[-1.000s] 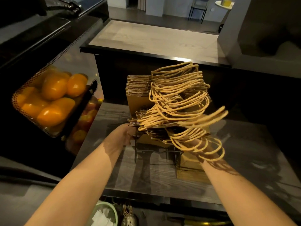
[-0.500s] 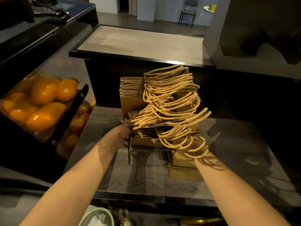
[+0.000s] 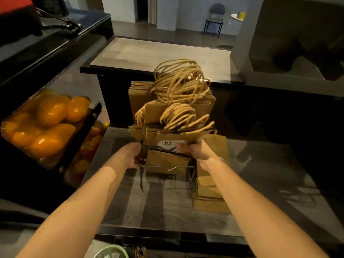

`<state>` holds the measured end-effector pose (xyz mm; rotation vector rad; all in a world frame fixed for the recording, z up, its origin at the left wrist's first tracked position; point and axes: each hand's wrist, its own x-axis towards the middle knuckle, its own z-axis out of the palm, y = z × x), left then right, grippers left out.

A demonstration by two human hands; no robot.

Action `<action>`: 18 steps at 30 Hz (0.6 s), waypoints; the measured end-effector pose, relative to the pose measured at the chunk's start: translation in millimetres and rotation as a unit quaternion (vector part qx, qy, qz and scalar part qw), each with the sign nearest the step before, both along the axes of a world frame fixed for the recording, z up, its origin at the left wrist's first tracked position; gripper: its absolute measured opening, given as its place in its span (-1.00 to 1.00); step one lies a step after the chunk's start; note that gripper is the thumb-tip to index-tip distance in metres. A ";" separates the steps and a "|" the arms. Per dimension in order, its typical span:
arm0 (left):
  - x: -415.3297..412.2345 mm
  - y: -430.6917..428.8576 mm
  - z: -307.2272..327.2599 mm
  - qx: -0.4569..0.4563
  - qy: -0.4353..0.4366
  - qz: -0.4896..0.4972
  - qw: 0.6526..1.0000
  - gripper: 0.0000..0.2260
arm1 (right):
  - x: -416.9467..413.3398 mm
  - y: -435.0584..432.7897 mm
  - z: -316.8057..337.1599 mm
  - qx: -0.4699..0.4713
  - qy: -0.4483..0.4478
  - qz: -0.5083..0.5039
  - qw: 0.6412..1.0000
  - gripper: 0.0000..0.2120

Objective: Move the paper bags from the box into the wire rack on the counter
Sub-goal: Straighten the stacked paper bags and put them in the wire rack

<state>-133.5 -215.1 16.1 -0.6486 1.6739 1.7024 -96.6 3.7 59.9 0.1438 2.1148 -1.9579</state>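
Brown paper bags [image 3: 154, 113] stand upright (handles up) in wire rack [image 3: 167, 167].

Dark grey wood-grain counter [image 3: 167, 211] with a glossy top, black wire rack [image 3: 168, 167] standing on it near the middle, packed with upright brown paper bags [image 3: 197, 107] with twisted cord handles, flat stack of brown paper bags [image 3: 210, 192] lying just right of the rack.

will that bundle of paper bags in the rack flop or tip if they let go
Probably top-heavy: the paper bags stand well above the wire rack, so could lean. Likely floppy up top, where twine handles splay loosely. Left hand and right hand grip them, perhaps steadying.
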 end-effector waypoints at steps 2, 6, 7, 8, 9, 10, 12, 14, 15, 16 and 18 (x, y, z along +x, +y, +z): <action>-5.0 0.3 7.9 -0.032 0.007 0.014 0.999 -0.77 | -5.0 -5.6 3.3 0.001 -0.013 -0.020 1.000 -0.66; -10.0 1.9 15.9 -0.071 0.004 -0.017 0.997 -0.73 | -10.4 -5.6 6.9 0.006 -0.023 -0.020 1.000 -0.56; -11.0 2.1 16.8 -0.081 0.002 -0.027 0.996 -0.73 | -10.9 -5.2 6.9 0.003 -0.020 -0.021 1.000 -0.56; -11.5 1.5 18.8 -0.089 0.000 -0.033 0.995 -0.72 | -11.4 -4.6 6.6 0.004 -0.017 -0.020 1.000 -0.58; -12.0 0.7 18.3 -0.095 -0.001 -0.035 0.995 -0.72 | -11.8 -4.3 6.0 0.000 -0.015 -0.020 1.000 -0.59; -11.7 0.2 18.2 -0.092 0.002 -0.032 0.995 -0.72 | -11.4 -4.2 5.8 -0.004 -0.010 -0.016 1.000 -0.61; -12.7 0.1 14.9 -0.084 0.008 -0.030 0.996 -0.76 | -11.8 -3.9 5.6 -0.012 -0.005 -0.012 1.000 -0.67; -13.7 2.9 14.0 -0.099 0.019 -0.027 0.995 -0.77 | -12.0 -3.9 7.1 -0.014 -0.004 -0.007 1.000 -0.72; -13.3 4.5 14.1 -0.114 0.025 -0.028 0.993 -0.77 | -12.5 -3.7 7.0 -0.008 -0.003 -0.007 1.000 -0.72; -13.1 6.0 15.3 -0.125 0.029 -0.032 0.991 -0.78 | -13.8 -2.7 6.3 -0.002 -0.002 -0.008 1.000 -0.71; -13.0 6.4 16.4 -0.132 0.029 -0.045 0.990 -0.79 | -15.3 -2.1 4.5 0.000 -0.001 -0.009 1.000 -0.69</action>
